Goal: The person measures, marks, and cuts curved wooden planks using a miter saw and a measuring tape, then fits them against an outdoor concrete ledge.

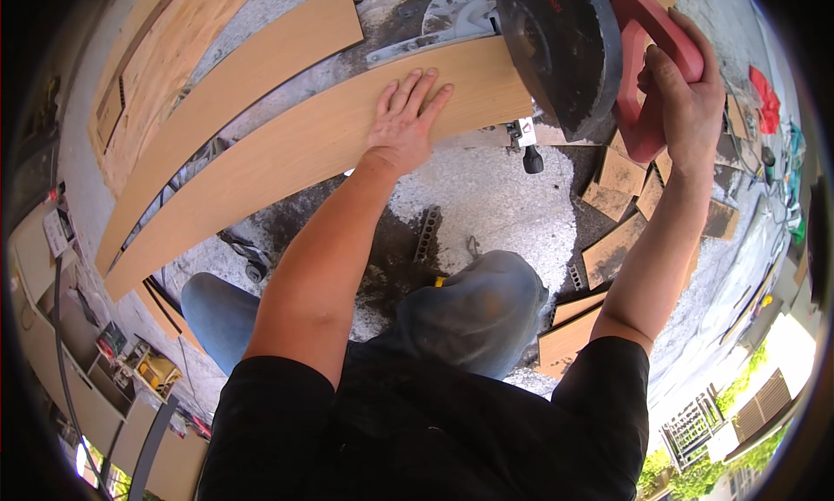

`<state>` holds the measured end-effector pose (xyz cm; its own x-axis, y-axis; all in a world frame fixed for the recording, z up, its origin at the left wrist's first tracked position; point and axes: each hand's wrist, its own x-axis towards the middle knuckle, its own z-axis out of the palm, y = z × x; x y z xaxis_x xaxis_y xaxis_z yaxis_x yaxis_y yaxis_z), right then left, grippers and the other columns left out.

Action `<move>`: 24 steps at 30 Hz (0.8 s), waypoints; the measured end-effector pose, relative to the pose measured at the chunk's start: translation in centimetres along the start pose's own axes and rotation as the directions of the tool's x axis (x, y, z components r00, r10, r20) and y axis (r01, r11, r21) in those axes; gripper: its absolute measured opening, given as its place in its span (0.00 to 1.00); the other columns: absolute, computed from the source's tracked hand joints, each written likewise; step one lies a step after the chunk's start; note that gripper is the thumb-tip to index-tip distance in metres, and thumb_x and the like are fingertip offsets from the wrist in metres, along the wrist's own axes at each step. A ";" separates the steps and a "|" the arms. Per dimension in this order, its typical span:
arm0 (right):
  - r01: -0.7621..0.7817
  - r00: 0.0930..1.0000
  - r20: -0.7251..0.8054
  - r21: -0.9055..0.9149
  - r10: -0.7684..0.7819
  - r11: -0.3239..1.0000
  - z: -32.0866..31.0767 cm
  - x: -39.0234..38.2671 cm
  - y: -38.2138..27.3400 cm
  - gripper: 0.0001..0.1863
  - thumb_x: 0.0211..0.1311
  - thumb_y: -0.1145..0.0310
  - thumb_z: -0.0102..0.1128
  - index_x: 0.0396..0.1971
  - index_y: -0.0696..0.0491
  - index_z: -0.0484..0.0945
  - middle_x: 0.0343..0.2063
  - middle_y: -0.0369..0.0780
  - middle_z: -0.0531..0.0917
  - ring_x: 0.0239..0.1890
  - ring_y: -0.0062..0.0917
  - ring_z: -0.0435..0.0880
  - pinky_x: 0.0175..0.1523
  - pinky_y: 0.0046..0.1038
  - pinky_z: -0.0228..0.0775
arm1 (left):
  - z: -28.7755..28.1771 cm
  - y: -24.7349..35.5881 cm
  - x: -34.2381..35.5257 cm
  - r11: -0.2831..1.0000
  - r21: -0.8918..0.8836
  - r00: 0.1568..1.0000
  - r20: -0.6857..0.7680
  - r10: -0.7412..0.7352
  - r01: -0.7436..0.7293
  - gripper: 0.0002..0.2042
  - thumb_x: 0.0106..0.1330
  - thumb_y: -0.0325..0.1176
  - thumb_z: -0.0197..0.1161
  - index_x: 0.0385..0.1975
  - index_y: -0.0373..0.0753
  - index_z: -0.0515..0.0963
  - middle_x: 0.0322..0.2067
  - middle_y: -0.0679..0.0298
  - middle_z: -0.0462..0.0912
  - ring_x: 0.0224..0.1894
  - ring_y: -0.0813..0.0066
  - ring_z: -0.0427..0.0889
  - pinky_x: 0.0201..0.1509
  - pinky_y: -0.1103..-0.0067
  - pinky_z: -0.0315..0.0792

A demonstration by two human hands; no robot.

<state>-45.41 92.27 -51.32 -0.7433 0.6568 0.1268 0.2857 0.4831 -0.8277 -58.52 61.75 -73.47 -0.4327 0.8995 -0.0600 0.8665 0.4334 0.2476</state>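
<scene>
A black short-sleeved shirt [460, 440] is seen nearest, well to the near side of the long, tan, wood-grained board [269, 167] by which all other places are given here. Faded blue jeans [469, 314], bent at the knees, are seen between the shirt and the board. Flat tan wooden offcuts [610, 249], dark-smudged in places, are scattered on the stained pale floor [508, 197], to the near side and right of the board's right end. A small silver metal clamp with a black knob [532, 160] is seen just beside the near edge of that end.

The board itself is pressed from above by the left hand [407, 123], which is laid flat, fingers spread, on its right half. The board's right end is partly covered by the black, rounded saw guard [560, 58]; whether the blade touches the wood cannot be told. To the right of the board, the red, angular loop handle [645, 141] of the saw is gripped by the right hand [686, 97], with the fingers wrapped around it.

Beyond the board, a grey metal saw base [459, 19] is partly seen, and a second tan wooden board [261, 62] is laid alongside, with a narrow gap left between.
</scene>
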 end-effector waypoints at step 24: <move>-0.073 0.997 0.023 -0.038 0.074 0.997 -0.3 2.3 -2.7 0.25 0.68 0.68 0.66 0.64 0.53 0.75 0.40 0.39 0.86 0.34 0.20 0.85 0.42 0.24 0.80 | -1.0 0.1 0.2 0.991 -0.132 0.999 0.036 -0.022 0.027 0.38 0.60 0.30 0.60 0.75 0.54 0.62 0.78 0.65 0.53 0.81 0.65 0.48 0.82 0.60 0.40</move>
<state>-47.75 92.65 -48.61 -0.7339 0.6772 0.0526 0.3618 0.4553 -0.8135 -58.73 61.94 -72.50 -0.4424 0.8912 -0.1003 0.8143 0.4461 0.3714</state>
